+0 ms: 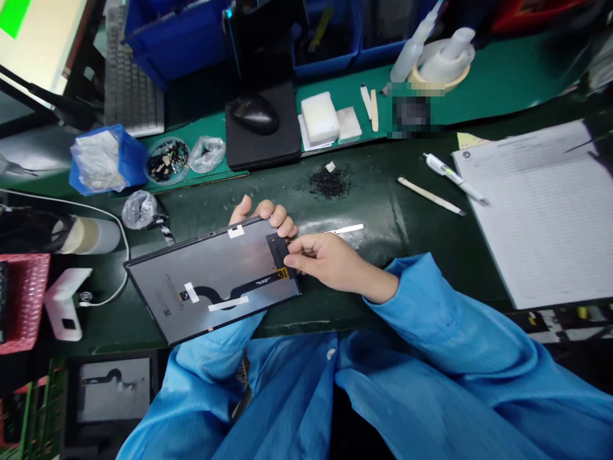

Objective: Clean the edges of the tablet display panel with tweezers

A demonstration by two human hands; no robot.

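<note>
A tablet display panel (177,281), its grey back facing up, is tilted above the bench. My left hand (271,211) grips it from beneath, fingers curled over the far edge and thumb raised. A dark flex cable (225,297) and strips of white tape lie across the panel's back. At the panel's right end, my right hand (325,259) is pinched closed beside the black tape (278,250) and the gold connector. From behind that hand a thin, shiny metal tool (349,229) sticks out to the right; its working tip is mostly hidden by the fingers.
Black scraps (330,183) are heaped behind my hands. To the right are a white stick (431,195), a pen (453,177) and a lined paper pad (541,217). A mouse (253,115), white foam block (320,118) and blue bins (177,38) stand behind; a white stand (67,303) is left.
</note>
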